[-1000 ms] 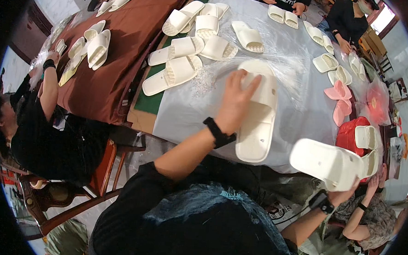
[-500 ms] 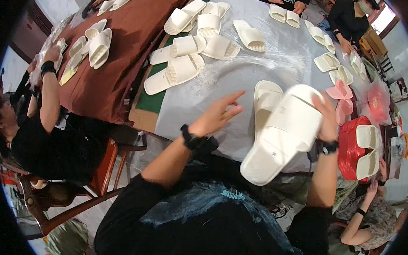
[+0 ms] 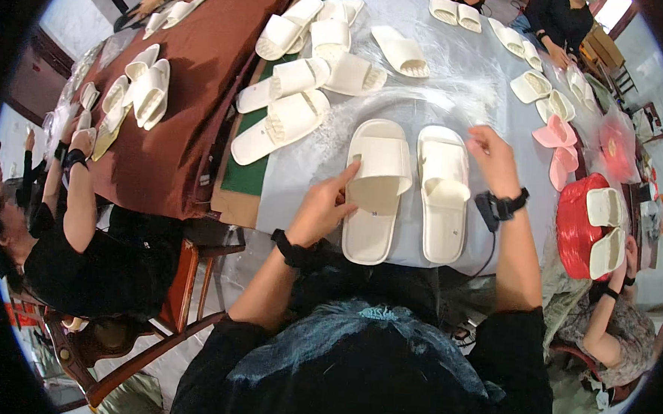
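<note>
Slippers, two cream foam slides, lie side by side at the near edge of the grey plastic-covered table (image 3: 458,71), long axes running from that edge toward the far side, straps at the far half. The left slipper (image 3: 375,190) has its heel just at the near edge; the left hand (image 3: 324,207) touches its strap with loose fingers, gripping nothing. The right slipper (image 3: 442,194) lies just beside it; the right hand (image 3: 493,159), open, rests at its far outer edge. Bare cover lies beyond their toes; a red basket (image 3: 574,227) stands near the right.
</note>
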`<move>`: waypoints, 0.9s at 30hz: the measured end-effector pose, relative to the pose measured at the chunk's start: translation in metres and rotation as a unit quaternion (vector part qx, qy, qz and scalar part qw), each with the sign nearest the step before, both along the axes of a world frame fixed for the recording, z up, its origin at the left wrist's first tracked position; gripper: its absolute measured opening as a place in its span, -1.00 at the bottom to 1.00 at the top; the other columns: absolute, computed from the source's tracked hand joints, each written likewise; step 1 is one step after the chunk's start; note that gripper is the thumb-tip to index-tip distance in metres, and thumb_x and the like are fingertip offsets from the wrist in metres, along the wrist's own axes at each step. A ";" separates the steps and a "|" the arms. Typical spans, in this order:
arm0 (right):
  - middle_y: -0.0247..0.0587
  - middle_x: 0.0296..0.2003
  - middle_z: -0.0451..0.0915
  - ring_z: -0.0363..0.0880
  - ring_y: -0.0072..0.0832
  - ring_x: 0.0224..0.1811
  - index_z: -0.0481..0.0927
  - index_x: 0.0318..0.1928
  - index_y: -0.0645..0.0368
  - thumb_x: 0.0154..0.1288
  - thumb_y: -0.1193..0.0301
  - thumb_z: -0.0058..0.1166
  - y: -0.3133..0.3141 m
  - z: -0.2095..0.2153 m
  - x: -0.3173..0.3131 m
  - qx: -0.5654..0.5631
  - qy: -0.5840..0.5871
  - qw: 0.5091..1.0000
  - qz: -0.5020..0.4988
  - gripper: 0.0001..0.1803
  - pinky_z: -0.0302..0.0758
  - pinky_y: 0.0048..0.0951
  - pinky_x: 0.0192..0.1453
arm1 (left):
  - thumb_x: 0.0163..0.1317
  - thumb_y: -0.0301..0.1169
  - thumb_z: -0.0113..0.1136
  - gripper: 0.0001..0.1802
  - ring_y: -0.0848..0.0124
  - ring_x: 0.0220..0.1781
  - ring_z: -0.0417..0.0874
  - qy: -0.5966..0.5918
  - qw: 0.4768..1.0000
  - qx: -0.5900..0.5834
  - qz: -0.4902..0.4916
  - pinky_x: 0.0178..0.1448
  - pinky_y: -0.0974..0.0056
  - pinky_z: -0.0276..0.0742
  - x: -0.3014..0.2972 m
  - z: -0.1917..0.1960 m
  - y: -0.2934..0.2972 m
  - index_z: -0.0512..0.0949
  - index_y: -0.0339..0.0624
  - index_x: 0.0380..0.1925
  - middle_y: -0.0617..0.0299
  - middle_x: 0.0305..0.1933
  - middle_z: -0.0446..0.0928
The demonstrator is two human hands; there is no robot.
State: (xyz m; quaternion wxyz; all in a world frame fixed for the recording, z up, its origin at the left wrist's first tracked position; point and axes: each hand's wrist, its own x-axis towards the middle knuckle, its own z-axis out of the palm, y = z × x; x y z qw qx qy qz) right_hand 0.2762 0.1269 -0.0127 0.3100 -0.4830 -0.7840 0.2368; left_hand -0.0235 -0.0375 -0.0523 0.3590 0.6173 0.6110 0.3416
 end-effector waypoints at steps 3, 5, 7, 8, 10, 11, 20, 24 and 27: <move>-0.11 -0.43 0.59 0.58 -0.36 -0.38 0.42 0.12 0.19 0.20 0.44 0.17 -0.029 -0.004 0.040 -0.117 -0.078 0.990 -0.023 -0.54 0.49 -0.40 -0.22 | -0.05 -0.67 0.30 -0.12 0.49 -0.41 0.46 -0.037 0.999 0.001 -0.006 -0.25 0.35 0.49 -0.004 -0.005 0.005 0.26 -0.01 0.35 0.24 -0.44 0.44; -0.12 -0.42 0.58 0.57 -0.39 -0.39 0.39 0.14 0.21 0.16 0.45 0.22 -0.052 -0.014 0.051 -0.204 -0.037 0.978 -0.011 -0.48 0.49 -0.43 -0.23 | -0.06 -0.67 0.31 -0.12 0.50 -0.43 0.43 -0.032 0.999 -0.008 -0.010 -0.26 0.36 0.48 0.001 -0.003 0.008 0.27 -0.01 0.35 0.27 -0.45 0.40; -0.13 -0.41 0.58 0.57 -0.40 -0.39 0.38 0.14 0.22 0.14 0.47 0.23 -0.073 -0.023 0.048 -0.221 -0.003 0.975 -0.008 -0.46 0.49 -0.43 -0.23 | -0.07 -0.65 0.33 -0.12 0.45 -0.42 0.46 -0.033 0.999 -0.005 -0.016 -0.24 0.33 0.49 0.008 -0.005 0.012 0.28 -0.01 0.34 0.21 -0.42 0.45; -0.13 -0.41 0.58 0.56 -0.40 -0.40 0.37 0.15 0.23 0.12 0.48 0.24 -0.080 -0.026 0.043 -0.236 0.037 0.971 0.002 -0.44 0.49 -0.44 -0.24 | -0.07 -0.65 0.33 -0.12 0.45 -0.42 0.46 -0.036 0.999 -0.007 -0.020 -0.24 0.33 0.49 0.011 -0.005 0.013 0.28 -0.01 0.34 0.21 -0.42 0.45; -0.13 -0.40 0.57 0.56 -0.41 -0.40 0.36 0.16 0.23 0.12 0.49 0.24 -0.086 -0.030 0.030 -0.208 0.012 0.978 -0.020 -0.42 0.50 -0.44 -0.25 | -0.06 -0.64 0.34 -0.13 0.38 -0.39 0.50 0.014 0.999 0.040 -0.014 -0.21 0.29 0.50 0.016 -0.005 0.015 0.29 -0.02 0.33 0.12 -0.37 0.49; -0.14 -0.40 0.57 0.56 -0.41 -0.40 0.35 0.17 0.24 0.11 0.50 0.24 -0.088 -0.031 0.026 -0.178 -0.012 0.983 -0.041 -0.41 0.50 -0.44 -0.25 | -0.06 -0.64 0.34 -0.13 0.38 -0.39 0.50 0.013 0.999 0.041 -0.019 -0.21 0.29 0.50 0.018 -0.005 0.016 0.29 -0.02 0.33 0.12 -0.37 0.49; -0.09 -0.39 0.62 0.60 -0.30 -0.38 0.58 -0.10 0.25 0.12 0.50 0.20 -0.033 -0.046 0.064 -0.047 0.028 0.995 -0.088 -0.71 0.51 -0.35 -0.24 | -0.03 -0.60 0.34 -0.25 0.23 -0.39 0.58 0.098 0.994 0.042 0.024 -0.24 0.23 0.53 0.004 -0.003 0.007 0.37 -0.10 0.25 0.01 -0.32 0.50; 0.00 -0.39 0.62 0.59 -0.10 -0.31 0.60 -0.30 0.25 0.05 0.54 0.15 0.004 -0.046 0.084 0.072 -0.110 0.977 -0.165 -0.86 0.50 -0.19 -0.19 | -0.02 -0.58 0.34 -0.36 0.18 -0.39 0.60 0.125 0.988 0.082 0.032 -0.27 0.19 0.53 0.007 0.014 0.010 0.45 -0.16 0.16 -0.03 -0.30 0.53; 0.06 -0.39 0.60 0.57 -0.01 -0.26 0.57 -0.36 0.23 0.03 0.54 0.09 0.017 -0.062 0.086 0.029 -0.185 0.974 -0.128 -0.89 0.47 -0.13 -0.16 | -0.01 -0.57 0.33 -0.45 0.17 -0.38 0.60 0.146 0.979 0.137 0.028 -0.27 0.19 0.53 0.007 0.039 0.016 0.50 -0.20 0.08 -0.03 -0.29 0.54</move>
